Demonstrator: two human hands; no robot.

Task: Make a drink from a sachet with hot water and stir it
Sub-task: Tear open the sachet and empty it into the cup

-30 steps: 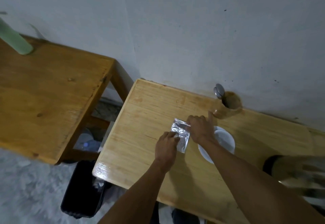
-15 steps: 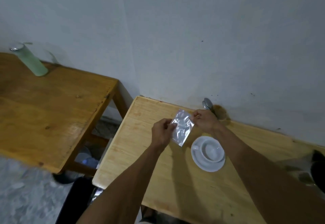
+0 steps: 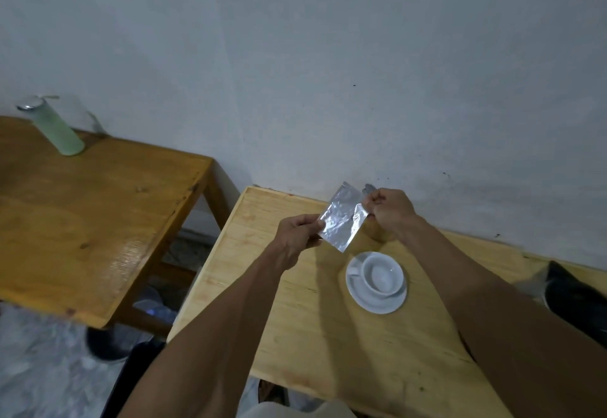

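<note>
lifted off the table (image 3: 315, 345) since a second ago, the sachet (image 3: 341, 220) now hangs in the air between both hands, above and left of the cup (image 3: 382, 275) on its saucer (image 3: 361, 301). left hand (image 3: 295, 237) pinches its lower left edge between thumb and fingertips; right hand (image 3: 391, 209), fingers curled tight, pinches the upper right corner. a green bottle (image 3: 54, 128) stands on the other table (image 3: 82, 220).

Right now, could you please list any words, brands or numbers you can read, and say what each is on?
None can be read.
Silver sachet, held between the left hand and right hand: plain foil facing the camera, no print visible.
White cup and green bottle: no visible markings.
</note>
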